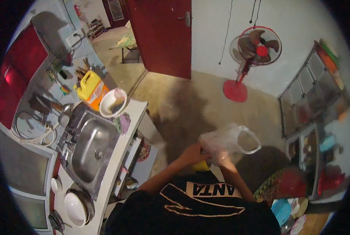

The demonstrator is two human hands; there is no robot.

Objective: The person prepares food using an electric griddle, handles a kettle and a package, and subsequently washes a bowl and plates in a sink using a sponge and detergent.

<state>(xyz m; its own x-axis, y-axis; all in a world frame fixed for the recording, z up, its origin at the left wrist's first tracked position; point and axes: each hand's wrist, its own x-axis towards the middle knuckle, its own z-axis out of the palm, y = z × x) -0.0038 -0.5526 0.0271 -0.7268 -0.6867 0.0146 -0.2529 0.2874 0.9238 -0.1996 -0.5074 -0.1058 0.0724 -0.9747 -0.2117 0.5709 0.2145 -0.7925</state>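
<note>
In front of my black shirt, a clear plastic bag (222,139) spreads to the right, and its rounded end shows as a shiny loop. My left hand (197,152) grips the bag's left part, with a small dark patch at its fingers that I cannot make out. Close beside it, my right hand (223,158) holds the bag from below, partly veiled by the blurred film. A yellow thing (201,166) shows beneath my hands, mostly hidden by my left wrist.
To the left, a counter (136,107) carries a steel sink (89,149), a yellow jug (89,88), a white basin (113,102) and bowls (75,208). A red fan (235,91) stands by the wall near a red door (166,38). Cabinets (307,91) line the right; a round-topped thing (292,182) stands nearby.
</note>
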